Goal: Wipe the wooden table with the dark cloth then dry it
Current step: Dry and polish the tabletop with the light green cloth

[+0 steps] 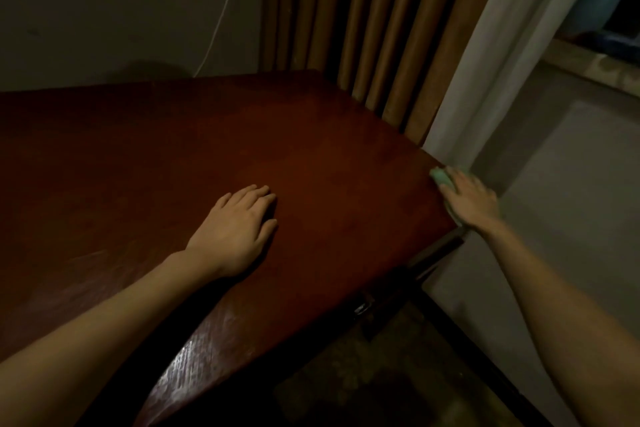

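Left hand (pixel 239 229) lies flat on the wooden table (pixel 138 156), fingers (pixel 263 194) straight and close together, holding nothing; reads as a brace. Right hand (pixel 467 199) is at the table's right edge near the far corner, fingers spread over a small pale green cloth (pixel 440 177), pressing it against the edge; only a bit of the cloth shows past the fingertips, and whether the fingers curl round it cannot be told. No dark cloth visible in this view, so this is probably the drying pass, or the green piece is the cloth meant; uncertain. Risks, as judged: cloth sits half off the edge, so an outward stroke could drop it to the floor (pixel 571 218); curtain (pixel 467 87) hangs just beside the corner and could be snagged or dampened; light is dim and the surface dark, so missed streaks would be hard to spot; body weight on the braced left hand may leave a print on a surface already wiped
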